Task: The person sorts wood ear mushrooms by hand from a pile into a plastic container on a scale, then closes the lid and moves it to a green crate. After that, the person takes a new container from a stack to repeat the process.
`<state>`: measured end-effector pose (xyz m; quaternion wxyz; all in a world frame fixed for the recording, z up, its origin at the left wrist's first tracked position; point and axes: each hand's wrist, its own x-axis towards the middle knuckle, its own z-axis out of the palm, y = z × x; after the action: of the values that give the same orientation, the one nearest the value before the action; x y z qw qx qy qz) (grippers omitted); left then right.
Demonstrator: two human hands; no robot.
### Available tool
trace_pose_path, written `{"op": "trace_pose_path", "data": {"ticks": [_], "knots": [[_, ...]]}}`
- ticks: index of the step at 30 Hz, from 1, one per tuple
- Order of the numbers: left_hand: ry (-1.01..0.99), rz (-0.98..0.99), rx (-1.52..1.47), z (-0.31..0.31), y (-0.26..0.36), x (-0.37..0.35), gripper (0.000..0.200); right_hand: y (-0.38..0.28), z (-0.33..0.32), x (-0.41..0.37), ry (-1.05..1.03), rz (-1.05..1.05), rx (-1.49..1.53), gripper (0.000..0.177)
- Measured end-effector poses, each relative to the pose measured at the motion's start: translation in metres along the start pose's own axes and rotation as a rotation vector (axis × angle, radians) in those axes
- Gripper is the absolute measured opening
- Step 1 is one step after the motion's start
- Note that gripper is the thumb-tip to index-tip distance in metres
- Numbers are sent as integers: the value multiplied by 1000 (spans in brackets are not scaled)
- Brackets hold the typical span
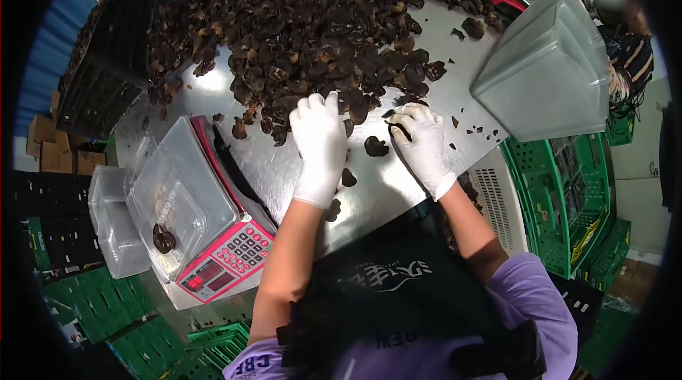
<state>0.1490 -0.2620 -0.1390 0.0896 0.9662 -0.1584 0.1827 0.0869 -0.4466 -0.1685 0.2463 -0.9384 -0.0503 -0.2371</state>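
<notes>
Where the heap of dried fungus thins out onto the steel table, both white-gloved hands are placed at its near edge. The fungus is made up of dark brown to black pieces, wrinkled and curled, and is spread across the far half of the table. The left hand is laid flat, fingers straight and close together, with the fingertips touching the heap; nothing is held. The right hand is curled, and a single dark piece is pinched between thumb and fingers. A loose piece lies between the hands. To the left, a clear tray with one piece inside is set on a scale with a red keypad. White lettering is printed on the black apron, but it cannot be read with certainty. "CRE" is seen on the purple shirt.
</notes>
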Motion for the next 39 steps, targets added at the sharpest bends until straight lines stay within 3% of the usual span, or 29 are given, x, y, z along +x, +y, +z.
{"op": "trace_pose_path", "data": {"ticks": [1,4,8,11,13,14,15,16,18,19,20,21,22,25,28,30,34,36,37,39], "knots": [[-25,26,164,23,-8,9,32,-1,-2,1,21,-2,-3,16],[-112,9,133,18,-18,22,21,-1,-17,3,19,47,-21,19],[156,-111,-206,-3,-23,3,16,11,-47,-5,47,27,-72,20],[237,-179,-568,-20,0,-20,9,29,-78,3,80,48,-41,17],[81,51,-636,-25,46,-56,16,36,-96,17,93,101,42,14],[-216,123,-1068,-16,65,-76,25,36,-103,23,90,151,61,13],[-348,373,-902,-35,80,-78,36,36,-104,30,69,178,50,14],[-311,444,-821,-36,86,-85,43,30,-100,36,70,179,44,14],[-365,243,-544,-11,77,-80,43,16,-91,45,-46,173,182,15],[-472,275,-479,-20,75,-70,47,23,-88,44,-68,193,247,20],[25,66,-396,-1,51,-57,42,15,-66,41,-237,115,-8,37],[148,96,-216,6,33,-50,48,3,-56,39,-252,151,-116,47],[-94,-131,-304,-8,25,-34,46,-5,-49,36,-265,186,-223,58],[-237,-61,-249,-7,1,-45,42,-6,-25,8,-263,165,-228,72],[-217,53,-383,-16,-2,-43,39,-11,-28,-24,-326,33,-43,62],[-22,-36,-387,-11,3,-22,44,-9,-28,-21,-169,68,69,51],[-233,-193,-276,10,31,18,58,-5,-17,18,6,22,-53,42],[-189,-186,-295,27,23,15,51,0,-3,32,-101,57,-150,41],[-158,-199,-389,28,16,11,45,6,2,35,-128,34,-166,32],[-67,-178,-465,25,2,-1,29,21,12,24,-19,17,-87,25]]}}
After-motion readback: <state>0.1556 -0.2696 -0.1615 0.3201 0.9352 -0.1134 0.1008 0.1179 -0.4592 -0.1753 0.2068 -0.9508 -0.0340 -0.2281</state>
